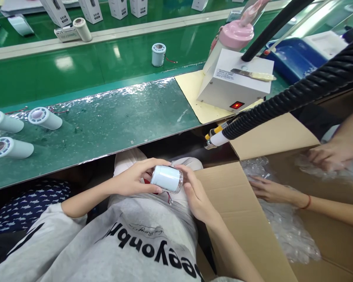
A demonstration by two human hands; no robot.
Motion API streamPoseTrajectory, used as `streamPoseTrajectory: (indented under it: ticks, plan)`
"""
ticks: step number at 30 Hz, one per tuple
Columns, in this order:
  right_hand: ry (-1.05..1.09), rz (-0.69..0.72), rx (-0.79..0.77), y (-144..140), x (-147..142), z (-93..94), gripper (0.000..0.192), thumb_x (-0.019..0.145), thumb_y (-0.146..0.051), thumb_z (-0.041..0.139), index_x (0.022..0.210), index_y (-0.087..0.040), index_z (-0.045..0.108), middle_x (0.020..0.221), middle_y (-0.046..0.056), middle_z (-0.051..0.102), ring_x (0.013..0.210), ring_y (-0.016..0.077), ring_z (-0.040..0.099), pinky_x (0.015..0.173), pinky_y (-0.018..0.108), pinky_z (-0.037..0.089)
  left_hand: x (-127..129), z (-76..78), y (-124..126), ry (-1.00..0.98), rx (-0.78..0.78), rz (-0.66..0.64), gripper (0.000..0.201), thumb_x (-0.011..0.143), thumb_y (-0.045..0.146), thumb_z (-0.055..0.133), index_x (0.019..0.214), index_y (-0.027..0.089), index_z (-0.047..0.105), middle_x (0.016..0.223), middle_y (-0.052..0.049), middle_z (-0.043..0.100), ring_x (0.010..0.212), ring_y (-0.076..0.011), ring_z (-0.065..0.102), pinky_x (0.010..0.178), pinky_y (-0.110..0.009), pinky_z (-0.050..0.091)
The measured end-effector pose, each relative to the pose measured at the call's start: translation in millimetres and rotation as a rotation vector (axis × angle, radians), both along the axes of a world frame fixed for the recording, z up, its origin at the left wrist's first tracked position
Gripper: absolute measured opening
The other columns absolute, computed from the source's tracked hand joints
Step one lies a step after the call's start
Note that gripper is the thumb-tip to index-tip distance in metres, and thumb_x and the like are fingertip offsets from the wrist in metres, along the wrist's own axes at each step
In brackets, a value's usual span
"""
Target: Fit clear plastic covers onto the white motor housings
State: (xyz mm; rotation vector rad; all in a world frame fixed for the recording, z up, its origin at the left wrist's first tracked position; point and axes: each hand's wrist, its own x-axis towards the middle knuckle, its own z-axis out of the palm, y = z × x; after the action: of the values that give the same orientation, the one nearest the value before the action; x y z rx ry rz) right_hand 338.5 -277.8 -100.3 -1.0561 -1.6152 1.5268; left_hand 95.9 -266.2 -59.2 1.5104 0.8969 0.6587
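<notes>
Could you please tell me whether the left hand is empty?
No, the left hand holds a pale cylinder by one end.

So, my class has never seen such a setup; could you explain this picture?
There is no robot here: a person's bare left hand holds a pale blue cylinder, the right hand at its clear end. The camera sits on that person's head, looking down. Three similar cylinders sit at the left of the green bench; a light grey box with a lit red switch stands further right. At far right, other hands are among clear plastic in a cardboard box.
</notes>
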Motion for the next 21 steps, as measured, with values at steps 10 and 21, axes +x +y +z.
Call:
streamPoseTrajectory:
  ticks: [10,21]
  plan:
    - [-0.088,0.138,0.67,5.7,7.6,0.1,0.068,0.094,-0.015,0.07,0.152,-0.038,0.042,0.151,0.011,0.058,0.138,0.0291,0.058,0.109,0.053,0.054,1.9,-0.7,-2.5,-0.042,-0.159,0.011,0.067,0.081,0.043,0.081,0.14,0.021,0.059,0.112,-0.009,0.068,0.082,-0.0149,0.063,0.066,-0.023,0.053]
    - [0.015,0.062,0.459,0.7,6.2,2.1,0.065,0.085,-0.026,0.083,0.144,-0.031,0.056,0.143,0.012,0.065,0.134,0.031,0.061,0.111,0.051,0.055,-2.0,-5.1,-2.5,-0.101,-0.235,0.005,0.074,0.074,0.038,0.088,0.141,0.024,0.059,0.115,-0.009,0.068,0.083,-0.0146,0.064,0.069,-0.024,0.055]
